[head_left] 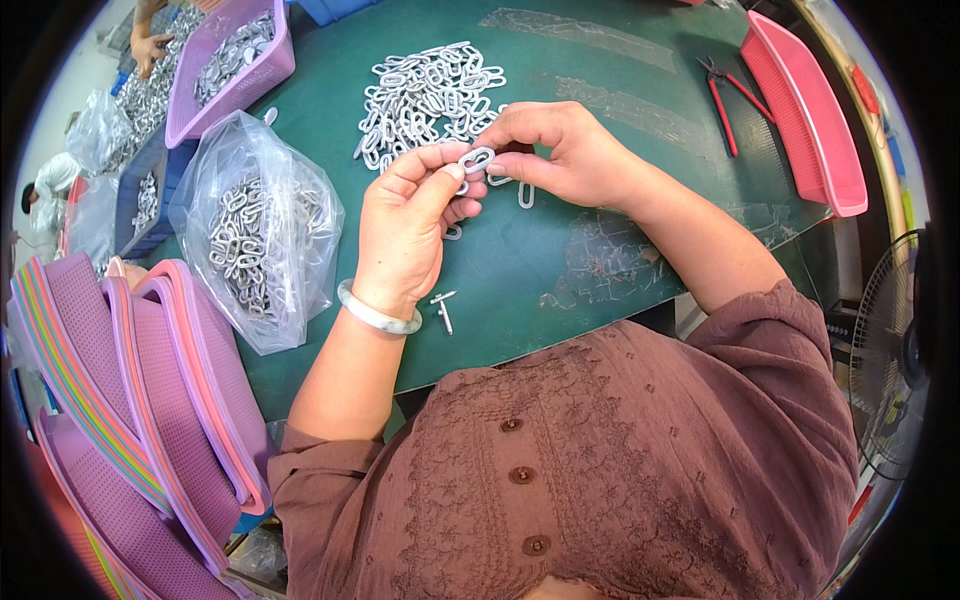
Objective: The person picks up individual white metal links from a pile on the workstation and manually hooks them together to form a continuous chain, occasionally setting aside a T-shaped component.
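Over the green table, both my hands meet around a grey oval metal link (477, 160). My left hand (405, 220), with a pale bangle at the wrist, pinches the link between thumb and fingers. From the other side my right hand (575, 155) grips its right end with thumb and forefinger. Part of another link shows by my left fingers, but how it is held is hidden. A heap of similar links (425, 100) lies just beyond my hands. One loose link (526, 195) rests under my right hand. Small metal pins (445, 312) lie near my left wrist.
To the left stands a clear plastic bag of links (255, 240). Behind it are a purple basket (235, 95) of metal parts and a blue crate (150, 205). Stacked purple baskets (190, 390) fill the near left. Red-handled pliers (722, 110) and a pink basket (805, 120) lie right.
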A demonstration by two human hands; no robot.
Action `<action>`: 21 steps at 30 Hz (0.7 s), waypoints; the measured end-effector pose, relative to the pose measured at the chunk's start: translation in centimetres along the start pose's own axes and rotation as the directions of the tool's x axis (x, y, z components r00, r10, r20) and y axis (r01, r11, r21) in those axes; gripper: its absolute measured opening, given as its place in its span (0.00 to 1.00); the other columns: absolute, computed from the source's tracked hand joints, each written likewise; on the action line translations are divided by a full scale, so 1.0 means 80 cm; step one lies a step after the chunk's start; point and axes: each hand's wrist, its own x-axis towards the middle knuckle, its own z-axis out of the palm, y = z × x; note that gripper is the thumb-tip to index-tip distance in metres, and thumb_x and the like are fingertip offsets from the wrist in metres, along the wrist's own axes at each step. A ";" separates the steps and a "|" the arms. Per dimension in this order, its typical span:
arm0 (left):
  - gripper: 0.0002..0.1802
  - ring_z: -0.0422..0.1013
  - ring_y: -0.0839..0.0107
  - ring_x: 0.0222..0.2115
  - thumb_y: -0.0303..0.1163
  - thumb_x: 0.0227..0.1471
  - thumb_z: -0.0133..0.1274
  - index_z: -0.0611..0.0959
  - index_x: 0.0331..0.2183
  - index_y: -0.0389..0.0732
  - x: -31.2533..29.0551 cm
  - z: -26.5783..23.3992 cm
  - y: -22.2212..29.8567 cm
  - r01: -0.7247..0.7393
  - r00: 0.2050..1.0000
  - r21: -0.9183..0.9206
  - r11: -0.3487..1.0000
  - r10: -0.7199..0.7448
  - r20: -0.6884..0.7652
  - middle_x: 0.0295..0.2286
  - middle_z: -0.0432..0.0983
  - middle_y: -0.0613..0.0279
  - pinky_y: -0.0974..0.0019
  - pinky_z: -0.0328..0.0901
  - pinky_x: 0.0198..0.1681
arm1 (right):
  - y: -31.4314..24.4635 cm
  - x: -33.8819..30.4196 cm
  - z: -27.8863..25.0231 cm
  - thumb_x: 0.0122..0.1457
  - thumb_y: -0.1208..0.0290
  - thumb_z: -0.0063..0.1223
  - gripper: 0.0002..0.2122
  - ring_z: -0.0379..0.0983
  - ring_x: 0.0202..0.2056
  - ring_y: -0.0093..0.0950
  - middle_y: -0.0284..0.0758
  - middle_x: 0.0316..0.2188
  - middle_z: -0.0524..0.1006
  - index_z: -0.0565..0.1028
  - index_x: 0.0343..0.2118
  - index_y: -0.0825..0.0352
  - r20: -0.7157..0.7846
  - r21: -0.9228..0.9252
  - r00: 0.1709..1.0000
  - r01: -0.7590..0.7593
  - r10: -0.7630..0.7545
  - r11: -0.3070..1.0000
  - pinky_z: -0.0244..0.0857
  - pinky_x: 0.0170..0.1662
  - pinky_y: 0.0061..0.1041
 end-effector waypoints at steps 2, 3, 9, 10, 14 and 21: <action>0.09 0.71 0.77 0.27 0.23 0.51 0.46 0.75 0.36 0.34 0.001 -0.001 0.000 -0.001 1.000 -0.006 1.000 0.001 0.002 0.30 0.74 0.60 0.77 0.67 0.28 | 0.001 0.000 0.000 0.48 0.78 0.53 0.08 0.71 0.29 0.27 0.36 0.26 0.74 0.74 0.33 0.69 -0.002 -0.018 1.000 0.012 -0.012 1.000 0.64 0.32 0.22; 0.08 0.71 0.77 0.27 0.23 0.51 0.46 0.75 0.36 0.34 0.001 -0.001 0.000 -0.002 1.000 -0.009 1.000 0.002 0.003 0.29 0.74 0.60 0.77 0.67 0.28 | 0.001 0.000 0.000 0.48 0.78 0.53 0.08 0.71 0.29 0.28 0.36 0.26 0.74 0.73 0.33 0.69 -0.002 -0.023 1.000 0.014 -0.014 1.000 0.64 0.32 0.22; 0.09 0.71 0.77 0.26 0.24 0.51 0.46 0.75 0.36 0.34 0.001 -0.002 -0.001 -0.002 1.000 -0.005 1.000 0.002 0.001 0.29 0.75 0.60 0.77 0.67 0.28 | 0.000 0.001 0.000 0.48 0.79 0.53 0.08 0.71 0.29 0.28 0.36 0.26 0.74 0.73 0.33 0.69 0.000 -0.036 1.000 0.027 -0.027 0.999 0.64 0.32 0.23; 0.08 0.71 0.77 0.26 0.24 0.51 0.46 0.75 0.36 0.34 0.001 -0.002 0.000 0.000 1.000 -0.003 1.000 0.000 -0.001 0.29 0.75 0.60 0.77 0.67 0.28 | 0.000 0.001 0.000 0.48 0.79 0.53 0.08 0.71 0.29 0.28 0.36 0.26 0.74 0.73 0.33 0.70 0.000 -0.036 1.000 0.029 -0.029 0.999 0.64 0.32 0.23; 0.08 0.71 0.76 0.26 0.24 0.51 0.46 0.75 0.35 0.34 0.001 -0.002 0.000 0.004 1.000 0.001 1.000 -0.004 -0.005 0.29 0.75 0.60 0.77 0.66 0.28 | 0.001 0.000 0.000 0.48 0.79 0.53 0.08 0.71 0.28 0.27 0.35 0.27 0.74 0.73 0.33 0.70 -0.001 -0.034 0.999 0.038 -0.038 0.999 0.64 0.31 0.22; 0.10 0.71 0.75 0.26 0.24 0.51 0.46 0.75 0.37 0.33 0.001 -0.003 0.000 0.013 1.000 0.011 1.000 -0.013 0.000 0.29 0.74 0.58 0.76 0.66 0.28 | 0.002 0.000 0.000 0.48 0.79 0.53 0.08 0.71 0.28 0.27 0.35 0.27 0.74 0.73 0.33 0.69 0.006 -0.045 0.999 0.041 -0.040 0.998 0.64 0.32 0.22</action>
